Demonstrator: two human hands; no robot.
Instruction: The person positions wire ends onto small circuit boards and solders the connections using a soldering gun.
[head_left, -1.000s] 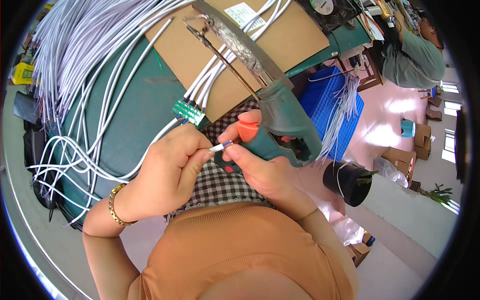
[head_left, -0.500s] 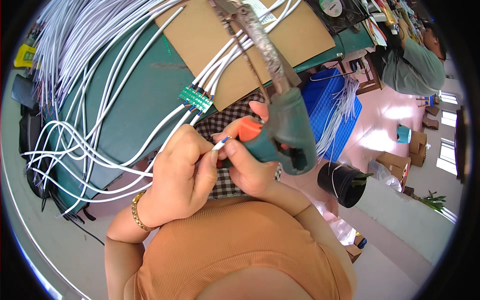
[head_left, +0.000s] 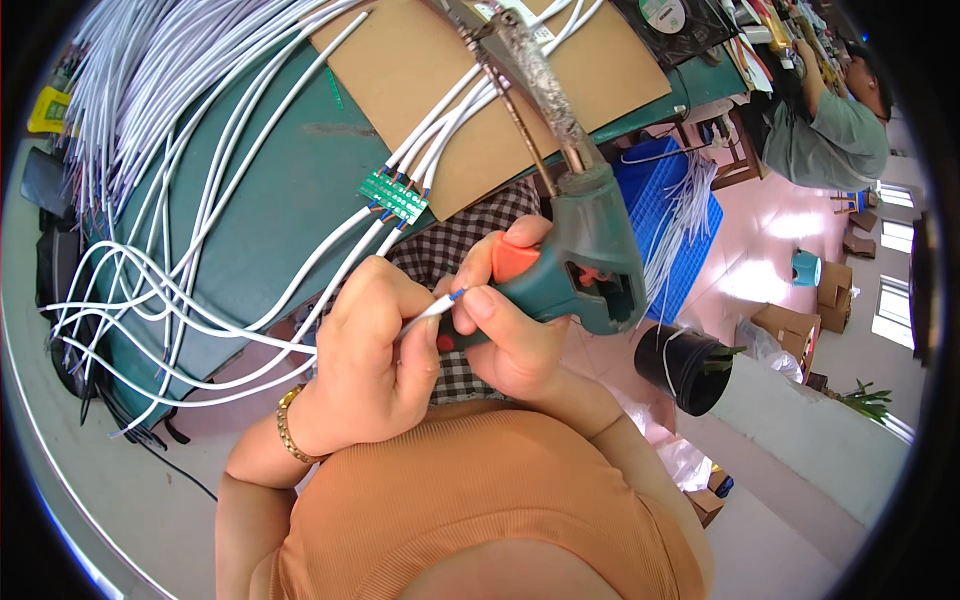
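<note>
My right hand [head_left: 510,330] grips a green soldering gun [head_left: 585,260] with an orange trigger under my index finger; its long metal barrel [head_left: 535,75] points up over the bench. My left hand [head_left: 375,355] pinches the end of a white cable [head_left: 425,315] whose blue stripped tip touches my right thumb. A small green circuit board [head_left: 393,193] lies at the bench edge with several white cables soldered to it. Both hands sit close together above my checked lap.
A brown cardboard sheet [head_left: 430,70] covers part of the green bench [head_left: 250,210]. A thick bundle of white cables [head_left: 160,70] lies at the left. A blue crate [head_left: 665,215] and a black bin [head_left: 690,365] stand on the floor at right. Another person [head_left: 830,120] sits far right.
The view has shifted, so the bench and board sit lower in the picture. My hands stay together, the left still pinching the cable end against the gun's grip.
</note>
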